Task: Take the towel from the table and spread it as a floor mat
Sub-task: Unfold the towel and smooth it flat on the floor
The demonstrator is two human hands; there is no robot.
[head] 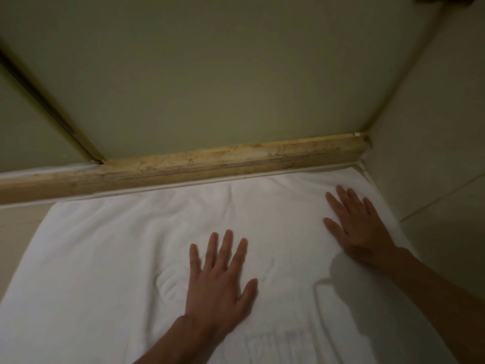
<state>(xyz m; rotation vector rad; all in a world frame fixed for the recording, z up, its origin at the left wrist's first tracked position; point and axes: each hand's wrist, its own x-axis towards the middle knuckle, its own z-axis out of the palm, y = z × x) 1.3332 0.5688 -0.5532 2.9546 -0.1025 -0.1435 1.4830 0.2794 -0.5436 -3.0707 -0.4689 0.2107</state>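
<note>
Towel (110,245) laid flat on floor, far edge against marble sill (210,158). Both hands flat on it, fingers straight, nothing gripped: left hand (217,282) at ctr, right hand (359,227) nr rt edge. Step: smoothing. Next, prob: ripple beside left hand to be pressed out.

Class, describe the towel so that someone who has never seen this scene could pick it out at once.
Find the long yellowish stone sill at the foot of the wall. The towel lies spread on the floor just in front of it, under the flat left hand and right hand. It is the only white, soft, creased thing among hard, drab surfaces.
</note>
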